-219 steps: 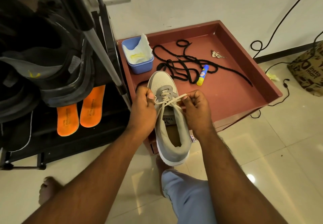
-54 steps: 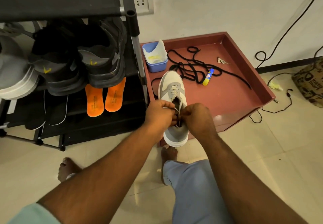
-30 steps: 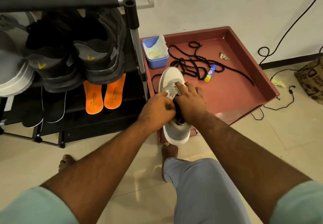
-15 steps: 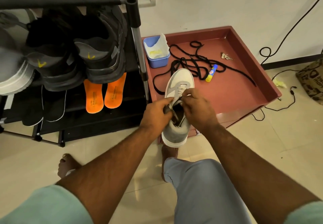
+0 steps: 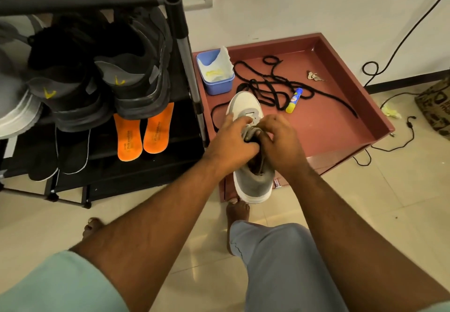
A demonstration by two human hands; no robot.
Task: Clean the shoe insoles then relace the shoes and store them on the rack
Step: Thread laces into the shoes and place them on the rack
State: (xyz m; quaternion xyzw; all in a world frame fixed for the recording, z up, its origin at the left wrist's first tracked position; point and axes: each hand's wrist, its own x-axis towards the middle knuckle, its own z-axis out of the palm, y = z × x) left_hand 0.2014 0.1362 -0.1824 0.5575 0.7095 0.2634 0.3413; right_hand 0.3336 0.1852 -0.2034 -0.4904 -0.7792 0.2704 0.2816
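Both hands meet over the grey shoe (image 5: 253, 185), which sits at the near edge of the red tray (image 5: 341, 126). The left hand (image 5: 231, 141) and right hand (image 5: 280, 143) curl their fingers around the shoe's tongue and lace. The rack (image 5: 180, 43) stands left, orange insoles (image 5: 143, 131) on it.
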